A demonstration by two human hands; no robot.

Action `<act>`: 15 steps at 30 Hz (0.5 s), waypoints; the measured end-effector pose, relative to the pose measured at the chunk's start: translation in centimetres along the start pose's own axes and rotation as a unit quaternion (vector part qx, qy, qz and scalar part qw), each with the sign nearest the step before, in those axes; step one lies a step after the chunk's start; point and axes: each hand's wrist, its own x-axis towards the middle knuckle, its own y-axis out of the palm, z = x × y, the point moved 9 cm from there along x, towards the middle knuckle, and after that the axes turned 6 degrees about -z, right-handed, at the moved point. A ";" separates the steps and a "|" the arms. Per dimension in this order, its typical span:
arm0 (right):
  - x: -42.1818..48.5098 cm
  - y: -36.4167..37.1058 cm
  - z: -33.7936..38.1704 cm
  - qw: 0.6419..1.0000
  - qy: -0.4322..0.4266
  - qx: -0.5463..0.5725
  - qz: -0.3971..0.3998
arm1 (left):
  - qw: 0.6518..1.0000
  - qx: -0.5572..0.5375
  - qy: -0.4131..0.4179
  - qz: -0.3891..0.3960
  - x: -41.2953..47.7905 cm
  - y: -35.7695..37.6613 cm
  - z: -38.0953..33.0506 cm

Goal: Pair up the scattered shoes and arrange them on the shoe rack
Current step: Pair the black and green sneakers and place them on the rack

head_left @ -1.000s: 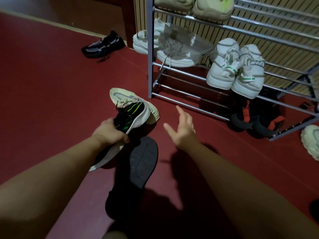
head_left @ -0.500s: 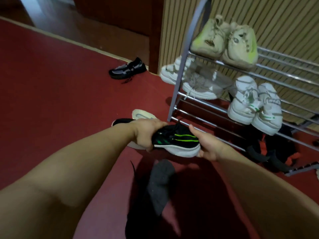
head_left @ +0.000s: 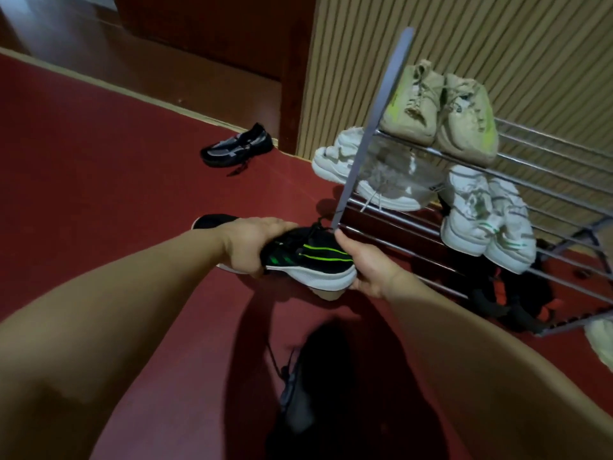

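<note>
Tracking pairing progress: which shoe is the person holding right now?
The black sneaker with green stripes and a white sole, held between left hand and right hand; all others rest on the metal rack or red floor.

Your right fingers point(head_left: 346, 244) curl under the toe of the black-and-green shoe point(head_left: 318, 260), mostly out of sight. Behind your left fingers point(head_left: 275, 225), your wrist covers most of another shoe point(head_left: 212, 222). Below both sets of fingers, a dark shoe point(head_left: 298, 406) blurs into shadow. Far right of them, the frame edge cuts off a pale shoe point(head_left: 600, 340).
</note>
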 end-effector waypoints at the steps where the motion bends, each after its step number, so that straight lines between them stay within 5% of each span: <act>1: -0.3 -0.6 0.1 1.000 -0.005 -0.002 -0.008 | 1.000 -0.003 0.009 -0.004 0.4 0.1 -0.5; 10: -6.6 -15.8 -2.7 0.998 -0.008 -0.003 -0.064 | 0.994 0.076 0.083 0.013 5.4 3.6 -15.3; 15: -13.4 -30.1 -7.2 0.992 -0.014 -0.003 -0.125 | 0.990 0.086 -0.068 0.085 9.2 9.4 -24.9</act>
